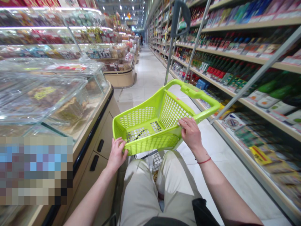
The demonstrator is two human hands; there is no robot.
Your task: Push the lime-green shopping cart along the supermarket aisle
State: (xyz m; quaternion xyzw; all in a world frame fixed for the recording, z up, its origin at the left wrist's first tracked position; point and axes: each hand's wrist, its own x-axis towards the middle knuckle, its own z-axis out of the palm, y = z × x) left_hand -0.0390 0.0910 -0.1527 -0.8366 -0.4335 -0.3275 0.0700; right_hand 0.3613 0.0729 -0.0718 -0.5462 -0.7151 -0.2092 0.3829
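A lime-green plastic shopping cart (pixel 143 142) stands sideways across my knees, its handle bar (pixel 213 103) toward the right. Its upper basket has perforated walls, and I see nothing lying in it. My left hand (pixel 118 151) is closed over the rim at the basket's near left corner. Farther right, my right hand (pixel 190 131) grips the near rim close to the handle end, with a thin red band around the wrist. Part of a lower grid (pixel 157 160) shows between my knees.
On the left runs a wooden counter (pixel 107 125) with clear covered bins (pixel 68 106). Shelves of bottles and packets (pixel 225 75) line the right side. A grey post with a dark loop handle (pixel 180 18) rises beyond the cart. The tiled aisle (pixel 143 62) stretches ahead.
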